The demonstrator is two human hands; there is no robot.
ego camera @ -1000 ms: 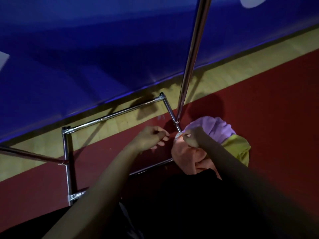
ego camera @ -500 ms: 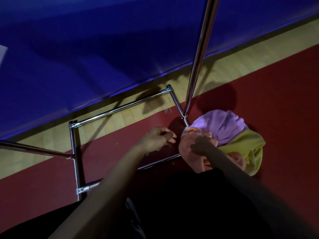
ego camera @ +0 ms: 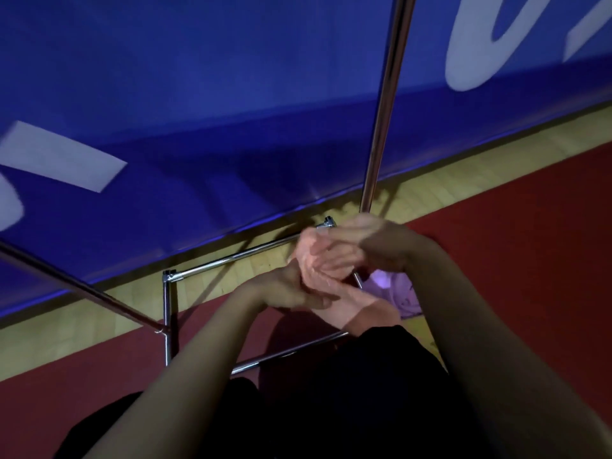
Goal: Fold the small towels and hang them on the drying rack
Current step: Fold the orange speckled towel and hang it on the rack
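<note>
- Left of the drying rack point(ego camera: 385, 104) upright, we see its base bars on the floor.
- Left hand point(ego camera: 288, 289) grips the peach towel point(ego camera: 318, 260); right hand point(ego camera: 374, 240) pinches its top.
- Purple towel point(ego camera: 390, 289) lies below the upright.

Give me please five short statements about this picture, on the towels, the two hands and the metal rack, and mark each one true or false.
1. Both hands hold the peach towel. True: the left hand and the right hand both have their grip on it, above the floor.
2. The purple towel hangs on the rack's upright pole. False: it lies low on the red floor, beside the rack's base.
3. The rack's base frame stands partly on the wooden strip and partly on the red floor. True.
4. The wall behind the rack is green. False: it is a blue banner with white marks.
5. A towel is already draped over a bar. False: none shows on any bar in view.
</note>
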